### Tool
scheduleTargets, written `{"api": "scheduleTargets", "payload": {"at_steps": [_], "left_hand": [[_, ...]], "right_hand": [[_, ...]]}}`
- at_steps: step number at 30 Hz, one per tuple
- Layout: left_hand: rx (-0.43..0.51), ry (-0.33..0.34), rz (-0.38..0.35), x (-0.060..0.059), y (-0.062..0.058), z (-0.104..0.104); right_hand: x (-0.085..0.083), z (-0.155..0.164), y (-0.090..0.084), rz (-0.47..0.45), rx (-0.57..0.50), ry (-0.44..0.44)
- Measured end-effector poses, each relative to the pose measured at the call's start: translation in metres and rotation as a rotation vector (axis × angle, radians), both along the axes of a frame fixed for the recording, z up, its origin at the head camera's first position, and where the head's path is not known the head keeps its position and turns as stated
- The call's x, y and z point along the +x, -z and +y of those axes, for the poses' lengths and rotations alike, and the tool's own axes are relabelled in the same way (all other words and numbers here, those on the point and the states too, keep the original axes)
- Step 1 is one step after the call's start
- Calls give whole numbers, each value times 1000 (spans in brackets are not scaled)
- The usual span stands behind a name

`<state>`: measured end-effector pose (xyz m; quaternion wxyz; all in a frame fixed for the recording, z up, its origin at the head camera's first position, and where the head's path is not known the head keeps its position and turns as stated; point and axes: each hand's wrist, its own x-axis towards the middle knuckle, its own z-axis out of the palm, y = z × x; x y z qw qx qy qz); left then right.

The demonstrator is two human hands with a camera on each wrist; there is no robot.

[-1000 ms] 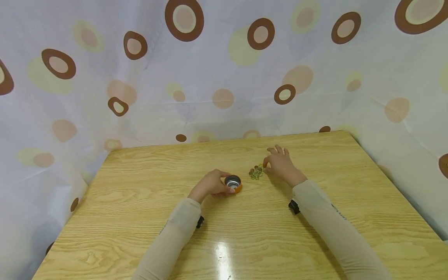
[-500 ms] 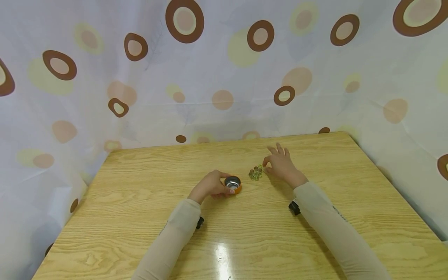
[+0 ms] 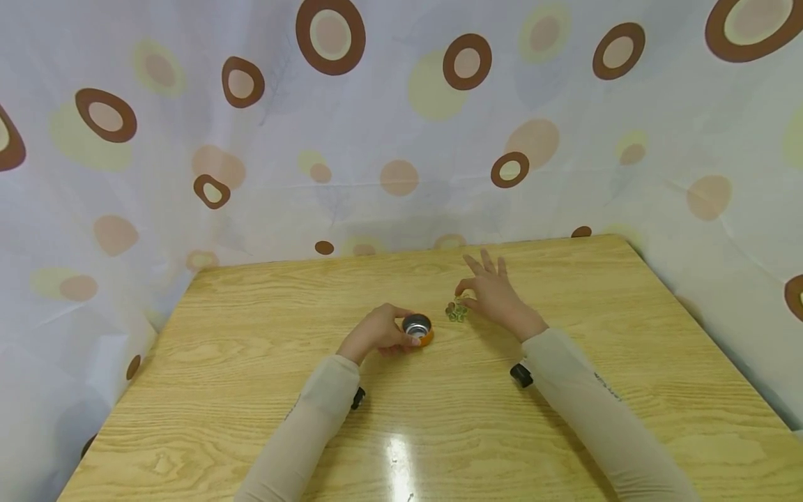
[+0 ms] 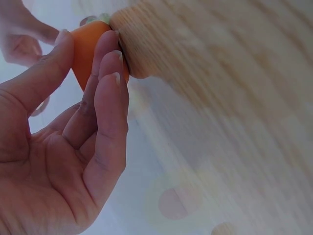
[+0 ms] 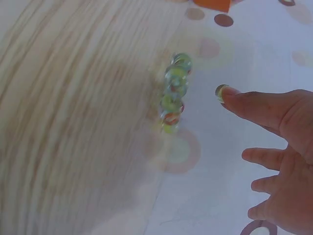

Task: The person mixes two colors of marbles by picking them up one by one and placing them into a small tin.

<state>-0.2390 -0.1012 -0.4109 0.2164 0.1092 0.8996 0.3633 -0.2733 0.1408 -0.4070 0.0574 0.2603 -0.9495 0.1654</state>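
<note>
A small orange cup (image 3: 418, 328) with a silver inside stands on the wooden table (image 3: 251, 362). My left hand (image 3: 401, 329) grips it from the left, thumb and fingers curled round its orange wall (image 4: 90, 49). Just right of the cup lies a cluster of several green glass marbles (image 3: 456, 312); the right wrist view shows them (image 5: 173, 93) in a row. My right hand (image 3: 465, 289) hovers just above that cluster. It pinches one marble (image 5: 221, 93) at its fingertips (image 5: 239, 98), with the other fingers spread.
A white curtain (image 3: 401, 139) with brown and yellow circles hangs along the table's far and side edges. Black wrist-mounted cameras (image 3: 522, 374) sit under both sleeves. A glare spot (image 3: 398, 457) lies on the near tabletop.
My right hand has risen from the right side of the marble cluster and shifted left over it, now pinching one marble. The left hand and the cup have stayed put.
</note>
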Motion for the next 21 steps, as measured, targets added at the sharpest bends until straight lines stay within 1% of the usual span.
{"api": "scheduleTargets", "payload": {"at_steps": [4, 9, 16, 21], "left_hand": [[5, 0, -4, -2, 0, -1], [7, -4, -12, -1, -1, -1], [-3, 4, -3, 0, -2, -1], [-1, 14, -4, -1, -1, -1]], "right_hand": [[5, -11, -6, 17, -42, -27], [11, -24, -8, 37, -84, -66], [18, -38, -8, 75, -85, -126], [23, -46, -8, 72, -84, -158]]}}
